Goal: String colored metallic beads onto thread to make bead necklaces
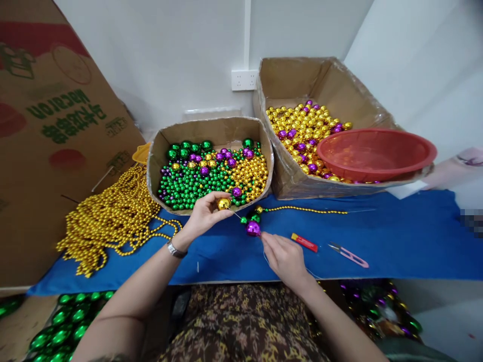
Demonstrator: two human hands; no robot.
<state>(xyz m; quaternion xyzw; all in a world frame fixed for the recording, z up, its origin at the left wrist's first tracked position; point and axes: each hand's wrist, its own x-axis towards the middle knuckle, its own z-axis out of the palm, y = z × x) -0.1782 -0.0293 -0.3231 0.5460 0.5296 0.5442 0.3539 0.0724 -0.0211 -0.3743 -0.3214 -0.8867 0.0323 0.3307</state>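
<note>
Between the thumb and fingers of my left hand [207, 215] is a large gold bead [224, 203], just over the front rim of the bead box [209, 125]. A thin needle or thread runs from it toward a small green bead [243, 220]. My right hand [284, 254] is closed at a shiny purple bead [253, 228], with fingertips pinched at its lower right side and a pale thread trailing below. Whether the fingers grip the bead or only its thread I cannot tell. A strand of small gold beads [307, 208] stretches rightward behind the hands.
A red lighter [304, 242] and pink thread snips [349, 255] lie on the blue cloth [407, 241]. Gold bead strands [113, 216] are heaped at left by a tall carton [33, 151]. A red basin [377, 153] rests in the larger bead carton [302, 75].
</note>
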